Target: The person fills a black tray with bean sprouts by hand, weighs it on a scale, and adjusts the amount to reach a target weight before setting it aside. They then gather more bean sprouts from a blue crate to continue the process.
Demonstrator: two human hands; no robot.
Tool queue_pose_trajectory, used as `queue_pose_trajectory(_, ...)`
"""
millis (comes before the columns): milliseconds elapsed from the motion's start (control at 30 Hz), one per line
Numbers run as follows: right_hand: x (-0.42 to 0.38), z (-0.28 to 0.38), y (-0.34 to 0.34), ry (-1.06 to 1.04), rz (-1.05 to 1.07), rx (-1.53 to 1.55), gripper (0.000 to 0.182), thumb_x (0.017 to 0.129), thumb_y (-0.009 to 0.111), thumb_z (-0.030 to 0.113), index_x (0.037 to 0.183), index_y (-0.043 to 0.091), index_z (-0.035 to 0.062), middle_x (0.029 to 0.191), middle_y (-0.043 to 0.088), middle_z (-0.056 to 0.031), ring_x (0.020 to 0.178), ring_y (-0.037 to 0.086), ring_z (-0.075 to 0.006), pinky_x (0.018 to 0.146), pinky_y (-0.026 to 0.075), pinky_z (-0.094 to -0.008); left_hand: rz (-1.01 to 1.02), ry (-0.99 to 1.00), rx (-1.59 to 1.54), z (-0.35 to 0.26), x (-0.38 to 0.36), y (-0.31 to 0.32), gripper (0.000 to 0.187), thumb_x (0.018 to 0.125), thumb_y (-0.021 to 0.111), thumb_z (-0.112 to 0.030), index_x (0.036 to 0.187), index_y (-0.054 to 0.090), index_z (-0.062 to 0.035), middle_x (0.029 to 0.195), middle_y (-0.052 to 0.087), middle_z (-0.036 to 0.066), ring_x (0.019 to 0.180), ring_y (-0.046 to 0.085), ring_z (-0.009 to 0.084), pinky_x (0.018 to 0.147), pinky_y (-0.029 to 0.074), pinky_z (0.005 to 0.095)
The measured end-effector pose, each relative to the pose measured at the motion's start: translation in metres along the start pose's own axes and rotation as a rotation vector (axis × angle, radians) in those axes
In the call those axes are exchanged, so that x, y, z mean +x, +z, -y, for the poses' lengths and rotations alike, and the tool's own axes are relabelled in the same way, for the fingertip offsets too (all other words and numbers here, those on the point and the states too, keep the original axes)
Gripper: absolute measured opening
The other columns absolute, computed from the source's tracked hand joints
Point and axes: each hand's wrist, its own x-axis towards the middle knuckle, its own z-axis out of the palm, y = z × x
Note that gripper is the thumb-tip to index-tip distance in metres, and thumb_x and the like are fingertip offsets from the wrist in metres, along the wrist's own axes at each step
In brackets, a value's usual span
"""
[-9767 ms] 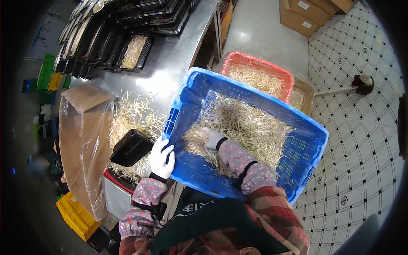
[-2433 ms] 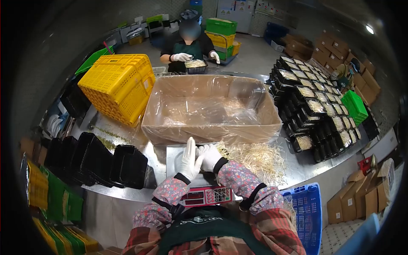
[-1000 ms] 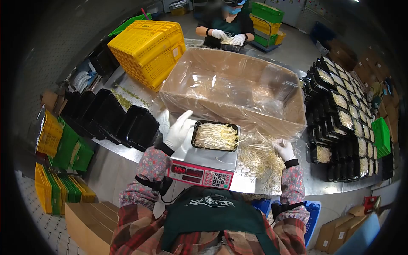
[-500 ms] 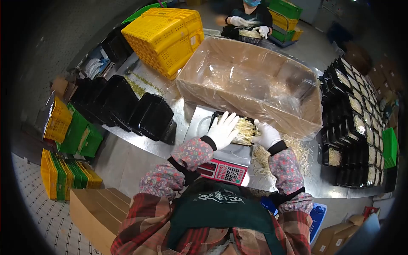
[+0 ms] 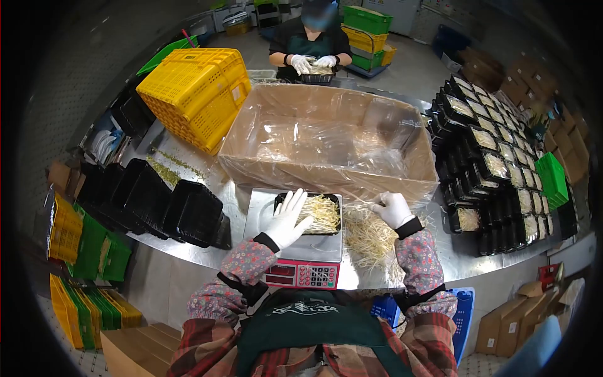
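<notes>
The left hand [image 5: 286, 221], fingers spread, presses on the sprouts [image 5: 321, 214] in the tray [image 5: 341, 221]; the right [image 5: 392, 209] pinches a few strands beside it.

A tray of sprouts [image 5: 340, 217] rests on a scale [image 5: 254, 213], with loose sprouts [image 5: 370, 244] just to its right, filled trays [image 5: 496, 166] farther right, nested trays [image 5: 193, 215] to its left, a carton [image 5: 326, 178] directly behind it, and a co-worker [image 5: 309, 45] beyond.

1 black tray [image 5: 340, 217], pale sprouts [image 5: 322, 214] inside, flat on scale [image 5: 323, 250]
</notes>
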Motion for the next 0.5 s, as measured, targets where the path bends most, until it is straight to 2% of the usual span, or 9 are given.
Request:
queue_pose_trajectory(67, -0.008, -0.025, -0.004, 0.083, 0.012, 0.043, 0.026, 0.077, 0.071, 0.030, 0.085, 0.072, 0.0051, 0.080, 0.067, -0.0178, 0.079, 0.065, -0.0344, 0.072, 0.051, -0.0418, -0.055, 0.043, -0.066, 0.008, -0.008, -0.018, 0.080, 0.084, 0.064, -0.040, 0.145, 0.030, -0.0009, 0.151, 0.027, 0.021, 0.142, 0.019, 0.0395, 0.114, 0.022, 0.0455)
queue_pose_trajectory(133, -0.015, -0.044, 0.000, 0.106, 0.237, -0.329, 0.048, 0.074, 0.075, 0.037, 0.110, 0.067, 0.0054, 0.095, 0.067, -0.0204, 0.088, 0.065, -0.0342, 0.077, 0.052, -0.0409, -0.064, 0.039, -0.017, 0.013, -0.018, -0.037, 0.094, 0.074, 0.073, -0.045, 0.145, 0.030, -0.0001, 0.150, 0.029, 0.021, 0.141, 0.021, 0.0386, 0.114, 0.021, 0.0447)
queue_pose_trajectory(167, -0.018, -0.044, 0.004, 0.114, 0.234, -0.328, 0.048, 0.074, 0.075, 0.037, 0.110, 0.067, 0.0054, 0.095, 0.067, -0.0204, 0.088, 0.065, -0.0342, 0.077, 0.052, -0.0409, -0.060, 0.045, -0.019, 0.016, -0.019, -0.041, 0.094, 0.074, 0.073, -0.045, 0.145, 0.030, -0.0001, 0.150, 0.029, 0.021, 0.141, 0.021, 0.0386, 0.114, 0.021, 0.0447)
queue_pose_trajectory(233, -0.018, -0.007, 0.008, 0.062, 0.098, -0.301, 0.080, 0.071, 0.077, 0.045, 0.134, 0.048, 0.0055, 0.109, 0.062, -0.0239, 0.097, 0.063, -0.0354, 0.081, 0.051, -0.0422, -0.026, 0.063, 0.151, 0.019, -0.019, -0.045, 0.100, 0.069, 0.074, -0.049, 0.145, 0.030, -0.0001, 0.149, 0.031, 0.021, 0.141, 0.023, 0.0379, 0.114, 0.021, 0.0444)
queue_pose_trajectory(300, -0.006, 0.038, 0.018, 0.033, 0.142, -0.199, 0.097, 0.070, 0.077, 0.050, 0.143, 0.033, 0.0036, 0.113, 0.059, -0.0256, 0.100, 0.062, -0.0369, 0.083, 0.051, -0.0429, -0.016, 0.098, 0.138, 0.017, -0.008, -0.041, 0.106, 0.065, 0.075, -0.055, 0.145, 0.030, -0.0026, 0.147, 0.033, 0.019, 0.140, 0.025, 0.0370, 0.114, 0.020, 0.0478)
queue_pose_trajectory(367, 0.002, 0.076, 0.034, -0.037, 0.227, -0.276, 0.095, 0.069, 0.077, 0.051, 0.141, 0.037, 0.0027, 0.111, 0.061, -0.0238, 0.101, 0.062, -0.0348, 0.081, 0.051, -0.0425, 0.048, 0.159, 0.265, 0.006, 0.009, -0.038, 0.107, 0.064, 0.074, -0.059, 0.145, 0.031, -0.0053, 0.147, 0.035, 0.017, 0.138, 0.028, 0.0363, 0.113, 0.019, 0.0525)
queue_pose_trajectory(433, 0.011, 0.070, 0.062, -0.112, 0.310, -0.348, 0.087, 0.070, 0.077, 0.049, 0.134, 0.043, 0.0013, 0.108, 0.063, -0.0207, 0.098, 0.064, -0.0325, 0.077, 0.052, -0.0421, 0.039, 0.185, 0.287, 0.012, 0.020, -0.023, 0.106, 0.063, 0.073, -0.062, 0.145, 0.033, -0.0082, 0.145, 0.037, 0.015, 0.136, 0.031, 0.0354, 0.112, 0.018, 0.0572)
queue_pose_trajectory(467, 0.014, 0.065, 0.071, -0.089, 0.315, -0.342, 0.063, 0.072, 0.074, 0.043, 0.120, 0.058, 0.0050, 0.097, 0.066, -0.0179, 0.091, 0.065, -0.0351, 0.077, 0.051, -0.0447, 0.074, 0.173, 0.339, 0.013, 0.023, -0.018, 0.105, 0.063, 0.072, -0.063, 0.145, 0.033, -0.0090, 0.144, 0.038, 0.015, 0.135, 0.032, 0.0354, 0.111, 0.019, 0.0581)
queue_pose_trajectory(500, 0.015, 0.065, 0.074, -0.086, 0.316, -0.344, 0.063, 0.072, 0.074, 0.043, 0.120, 0.058, 0.0050, 0.097, 0.066, -0.0179, 0.091, 0.065, -0.0351, 0.077, 0.051, -0.0447, 0.109, 0.157, 0.392, 0.014, 0.025, -0.015, 0.104, 0.064, 0.072, -0.064, 0.144, 0.034, -0.0097, 0.143, 0.039, 0.014, 0.134, 0.033, 0.0354, 0.110, 0.019, 0.0591)
